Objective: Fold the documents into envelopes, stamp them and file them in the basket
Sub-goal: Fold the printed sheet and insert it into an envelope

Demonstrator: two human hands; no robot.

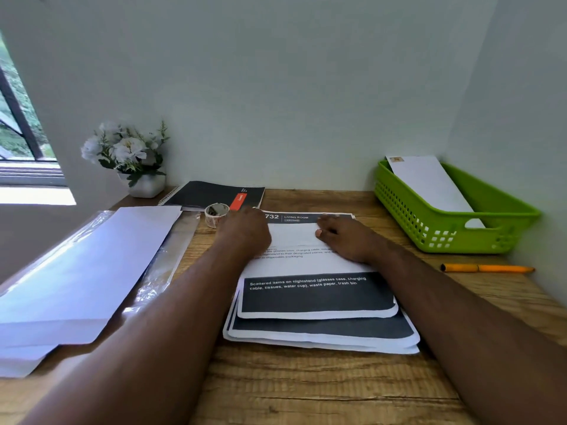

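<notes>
A stack of printed documents [319, 329] lies in the middle of the wooden desk. The top sheet [306, 262] has dark bands and white text. My left hand [245, 231] rests on its far left corner. My right hand [343, 237] lies flat on its far right part, thumb pointing left. A pile of white envelopes [76, 271] in clear wrap sits at the left. A roll of stamps [216, 213] stands just left of my left hand. The green basket [491, 237] at the right holds one stamped envelope [429, 185].
A black spiral notebook [211, 194] lies at the back, beside a white pot of flowers [132, 157]. An orange pen [487, 268] lies in front of the basket. White walls close the desk at the back and right. A window is at the far left.
</notes>
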